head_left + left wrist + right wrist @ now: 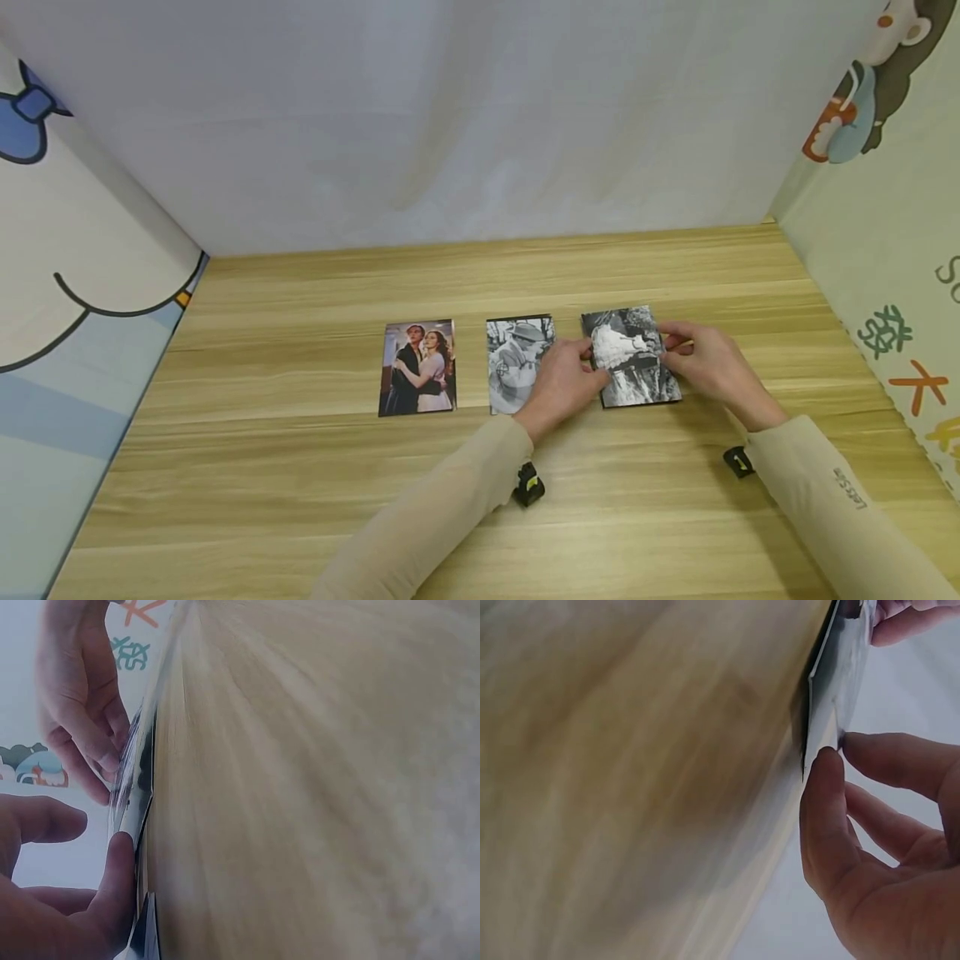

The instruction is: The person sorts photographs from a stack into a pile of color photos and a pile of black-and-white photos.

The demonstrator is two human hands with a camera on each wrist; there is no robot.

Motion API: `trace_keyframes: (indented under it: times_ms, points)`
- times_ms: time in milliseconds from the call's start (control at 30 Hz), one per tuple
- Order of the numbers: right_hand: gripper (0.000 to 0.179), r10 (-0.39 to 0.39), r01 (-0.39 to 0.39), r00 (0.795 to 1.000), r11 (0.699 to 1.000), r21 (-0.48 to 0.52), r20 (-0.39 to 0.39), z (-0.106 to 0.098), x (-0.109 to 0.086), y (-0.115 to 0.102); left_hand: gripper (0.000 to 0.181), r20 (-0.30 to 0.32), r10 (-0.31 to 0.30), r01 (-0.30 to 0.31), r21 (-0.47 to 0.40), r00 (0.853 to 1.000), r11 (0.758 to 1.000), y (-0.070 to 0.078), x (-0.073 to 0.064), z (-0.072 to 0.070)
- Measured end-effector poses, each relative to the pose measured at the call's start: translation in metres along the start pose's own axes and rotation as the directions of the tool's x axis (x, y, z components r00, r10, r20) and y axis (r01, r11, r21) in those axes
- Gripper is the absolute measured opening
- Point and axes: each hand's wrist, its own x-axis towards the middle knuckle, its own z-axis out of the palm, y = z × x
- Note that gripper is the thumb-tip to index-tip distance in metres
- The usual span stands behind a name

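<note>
A black-and-white photo card (630, 358) showing a pale dress lies on the table at the right of a row, a dark edge visible under it. My right hand (701, 362) pinches its right edge between thumb and fingertips. Along the left edge, my left hand (566, 379) touches the card with one fingertip, while another fingertip (67, 823) stands apart from it in the left wrist view. Partly covered by the left hand is a second black-and-white card (513, 358) with a hatted figure. A colour card (417, 367) of an embracing couple lies farther left.
The wood-grain table (300, 492) runs back to a white cloth wall (300, 125). Printed panels stand along the left (90, 217) and right (885, 275) sides. Black wrist straps (529, 485) show below both sleeves.
</note>
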Motion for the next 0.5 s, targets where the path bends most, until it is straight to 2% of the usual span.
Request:
trace_keyframes:
  times_ms: [500]
  points:
    - [0.052, -0.016, 0.017, 1.0, 0.999, -0.031, 0.014, 0.0015, 0.0041, 0.0021, 0.067, 0.049, -0.042, 0.044, -0.039, 0.998, 0.998, 0.0031, 0.0013, -0.0016]
